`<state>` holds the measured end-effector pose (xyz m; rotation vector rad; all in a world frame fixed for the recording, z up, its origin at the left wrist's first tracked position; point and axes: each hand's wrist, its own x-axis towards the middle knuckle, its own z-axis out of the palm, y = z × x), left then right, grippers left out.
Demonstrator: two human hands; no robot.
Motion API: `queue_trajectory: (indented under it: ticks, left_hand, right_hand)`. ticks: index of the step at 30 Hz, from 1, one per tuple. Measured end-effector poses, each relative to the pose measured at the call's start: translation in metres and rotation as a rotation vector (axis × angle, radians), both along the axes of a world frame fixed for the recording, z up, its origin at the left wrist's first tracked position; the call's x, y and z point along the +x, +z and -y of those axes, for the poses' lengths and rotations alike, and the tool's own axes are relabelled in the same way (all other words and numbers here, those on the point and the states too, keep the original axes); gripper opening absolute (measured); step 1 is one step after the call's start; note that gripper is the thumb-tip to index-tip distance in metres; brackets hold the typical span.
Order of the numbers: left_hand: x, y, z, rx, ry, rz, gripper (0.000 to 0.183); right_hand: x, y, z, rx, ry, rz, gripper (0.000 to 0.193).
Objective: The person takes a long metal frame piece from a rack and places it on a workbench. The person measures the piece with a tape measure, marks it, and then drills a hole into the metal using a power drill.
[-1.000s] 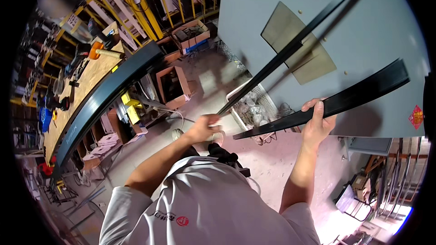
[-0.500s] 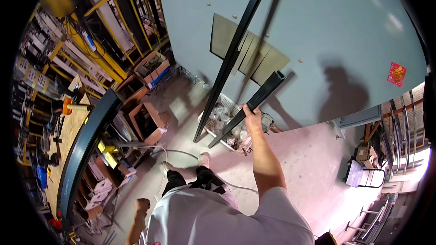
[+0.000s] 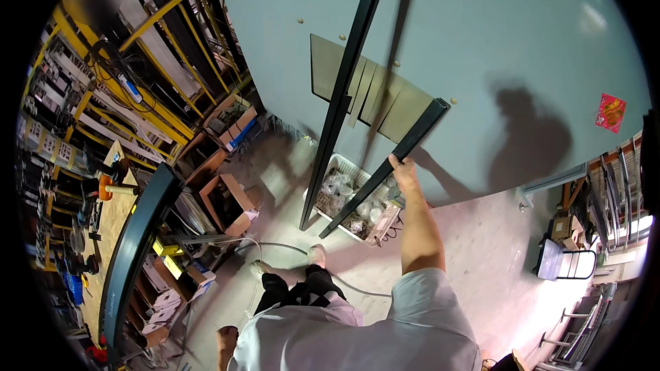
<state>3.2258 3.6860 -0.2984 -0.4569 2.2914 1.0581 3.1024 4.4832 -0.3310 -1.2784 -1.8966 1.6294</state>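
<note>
The short bar (image 3: pixel 378 175), at one o'clock from the body (image 3: pixel 344 336), is gripped by the right hand (image 3: pixel 405 170); whether the left hand (image 3: pixel 227 336), at nine o'clock, is curled cannot be told. The bar's lower end is best held off the basket (image 3: pixel 389 222). Dark, smooth, straight faces are set against white plastic lattice.

This looks like a workshop: well left of the right hand (image 3: pixel 405 170)'s grip stand a wooden bench (image 3: pixel 113 216) bearing an orange-headed mallet (image 3: pixel 106 188) and a yellow rack (image 3: pixel 165 16), nearer lies a crate (image 3: pixel 342 161) of clear bags (image 3: pixel 335 183), and far right stands a trolley (image 3: pixel 549 261).
</note>
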Motion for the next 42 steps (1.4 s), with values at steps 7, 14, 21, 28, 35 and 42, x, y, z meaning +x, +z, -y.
queue_trajectory:
  ticks: [7, 14, 21, 28, 35, 42]
  left_hand:
    - [0.04, -0.09, 0.096, -0.128, -0.189, -0.092, 0.023]
    - [-0.043, -0.046, 0.022, -0.063, -0.084, 0.048, 0.019]
    - [-0.074, 0.0, -0.014, -0.166, -0.189, 0.048, 0.022]
    - [-0.075, 0.014, -0.006, -0.18, -0.041, 0.049, 0.033]
    - [-0.007, 0.014, 0.042, -0.024, 0.368, 0.088, 0.027]
    - [-0.062, -0.012, 0.132, 0.376, 0.694, -0.038, 0.024]
  right_hand:
    - [0.042, -0.011, -0.013, -0.203, 0.012, -0.031, 0.034]
    - [0.048, -0.021, -0.035, -0.316, -0.164, -0.197, 0.042]
    - [0.046, -0.033, -0.029, -0.009, -0.017, 0.1, 0.045]
    - [0.175, -0.193, 0.076, -0.368, 0.207, 0.134, 0.016]
    - [0.104, -0.143, 0.309, -0.274, 0.994, 0.602, 0.026]
    - [-0.089, 0.068, 0.512, 0.051, 1.448, -0.077, 0.049]
